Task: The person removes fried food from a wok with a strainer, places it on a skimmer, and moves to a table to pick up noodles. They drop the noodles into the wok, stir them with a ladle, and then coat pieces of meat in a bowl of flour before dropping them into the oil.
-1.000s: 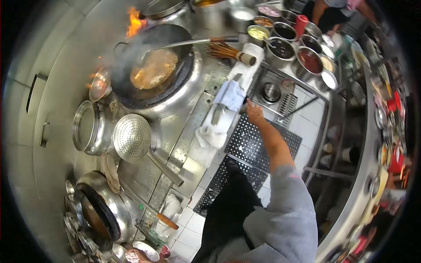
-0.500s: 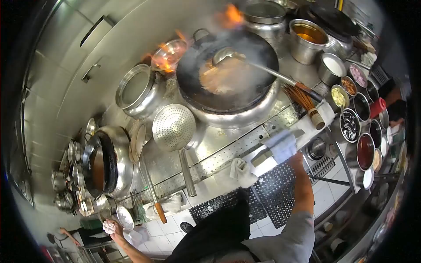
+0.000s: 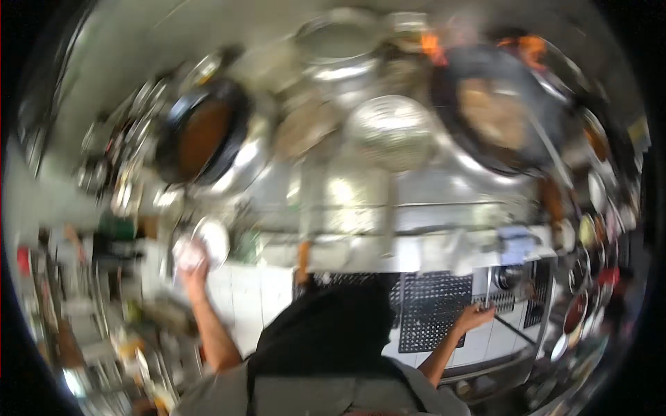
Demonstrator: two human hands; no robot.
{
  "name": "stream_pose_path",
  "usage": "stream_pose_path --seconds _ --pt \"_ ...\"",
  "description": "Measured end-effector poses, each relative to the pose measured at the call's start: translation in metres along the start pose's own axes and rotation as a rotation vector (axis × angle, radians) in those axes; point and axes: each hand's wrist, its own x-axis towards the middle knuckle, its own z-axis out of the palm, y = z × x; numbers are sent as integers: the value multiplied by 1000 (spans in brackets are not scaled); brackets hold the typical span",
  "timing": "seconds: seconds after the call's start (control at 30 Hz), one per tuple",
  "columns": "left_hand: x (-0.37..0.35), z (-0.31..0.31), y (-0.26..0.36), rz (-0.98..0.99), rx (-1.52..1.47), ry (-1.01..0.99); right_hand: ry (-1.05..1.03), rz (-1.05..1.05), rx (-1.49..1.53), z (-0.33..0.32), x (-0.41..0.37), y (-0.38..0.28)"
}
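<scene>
On the left, my left hand is closed around a soft pinkish-white lump, and I cannot tell whether it is cloth or food. A white bowl is right beside that lump. Out to the right, my right hand is low over the floor, below the counter's front edge, its fingers smeared by motion. The folded blue cloth lies above it on the counter ledge, apart from the hand. A crumpled white cloth rests further left on that ledge.
A smoking wok contains food and a long-handled ladle, with flames behind it. A perforated skimmer and a strainer lie mid-counter. Brown liquid fills another wok at left. Seasoning bowls line the right, beside a black perforated mat.
The view has swung left and levelled, with heavy blur. My right hand has come away from the blue cloth, which stays on the ledge. My left hand keeps the pinkish-white lump.
</scene>
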Motion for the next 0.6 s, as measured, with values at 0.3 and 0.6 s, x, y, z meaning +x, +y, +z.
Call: stream_pose_path --seconds 0.3,0.6 --pt "58 -2 -7 -356 613 104 -763 -811 472 20 -268 -355" --pt "77 4 47 -410 654 -181 -1128 -1483 566 143 -449 -446"
